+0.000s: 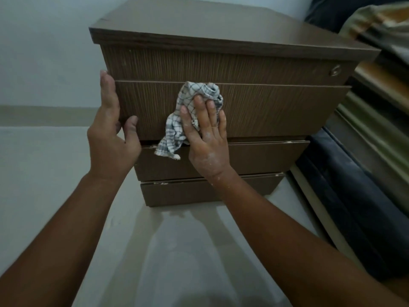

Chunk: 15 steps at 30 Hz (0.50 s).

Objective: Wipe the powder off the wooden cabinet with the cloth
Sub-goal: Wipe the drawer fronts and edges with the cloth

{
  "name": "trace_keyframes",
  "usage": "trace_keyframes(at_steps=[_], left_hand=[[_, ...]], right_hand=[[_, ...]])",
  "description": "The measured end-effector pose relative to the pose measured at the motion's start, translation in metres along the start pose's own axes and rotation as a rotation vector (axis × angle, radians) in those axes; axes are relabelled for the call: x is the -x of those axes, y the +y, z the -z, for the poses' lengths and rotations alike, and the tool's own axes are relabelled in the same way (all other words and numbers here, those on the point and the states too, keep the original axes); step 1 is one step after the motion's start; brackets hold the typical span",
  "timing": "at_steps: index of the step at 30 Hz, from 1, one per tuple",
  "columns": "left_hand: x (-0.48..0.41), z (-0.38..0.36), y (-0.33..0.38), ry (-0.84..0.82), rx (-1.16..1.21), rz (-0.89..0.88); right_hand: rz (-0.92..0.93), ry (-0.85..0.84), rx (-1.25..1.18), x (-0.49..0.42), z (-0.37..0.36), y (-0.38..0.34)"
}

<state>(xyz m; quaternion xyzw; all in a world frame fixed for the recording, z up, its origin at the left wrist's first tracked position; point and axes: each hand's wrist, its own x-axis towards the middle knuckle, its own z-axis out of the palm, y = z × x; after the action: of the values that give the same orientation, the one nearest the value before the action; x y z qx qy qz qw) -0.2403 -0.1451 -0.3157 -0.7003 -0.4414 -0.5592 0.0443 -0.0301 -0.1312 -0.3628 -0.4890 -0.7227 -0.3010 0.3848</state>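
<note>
A: What fills the view?

B: The wooden cabinet (221,63), a brown unit with stacked drawer fronts, standing on a pale floor (55,173). At three o'clock from it lies a pile of folded bedding (376,107), just beside its right flank.

A: And the person?

B: Both bare forearms reach in from six o'clock. The left hand (110,129) is open, its palm against the cabinet's left edge and the thumb hooked onto the front of the second drawer (265,111); it braces rather than grips. The right hand (208,134) is spread flat, fingers splayed, pressing the cloth (181,120) against that same drawer front. It holds nothing closed; the cloth is pinned under the palm and fingers.

A: Where is the cloth exactly?

B: A checked rag, bunched at twelve o'clock above the fingers, with a loose tail hanging toward seven o'clock over the gap below the drawer.

A: Any powder left?

B: Small pale flecks (152,147) sit along the top edges of the lower drawers, and white dust clings to the back of the right hand. The upper fronts look mostly clean.

A: So which step is this?

B: Mid-wipe on the second drawer, it seems. The next move likely calls for dragging the cloth down into the seams, working a folded edge along those ledges while the left hand steadies the cabinet.
</note>
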Motion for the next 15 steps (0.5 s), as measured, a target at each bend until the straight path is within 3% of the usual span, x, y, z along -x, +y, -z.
trace_keyframes(at_steps=[15], left_hand=[[0.007,-0.015,-0.007,0.094,0.040,0.020]], right_hand=[[-0.319,0.290,0.073,0.022,0.047,0.150]])
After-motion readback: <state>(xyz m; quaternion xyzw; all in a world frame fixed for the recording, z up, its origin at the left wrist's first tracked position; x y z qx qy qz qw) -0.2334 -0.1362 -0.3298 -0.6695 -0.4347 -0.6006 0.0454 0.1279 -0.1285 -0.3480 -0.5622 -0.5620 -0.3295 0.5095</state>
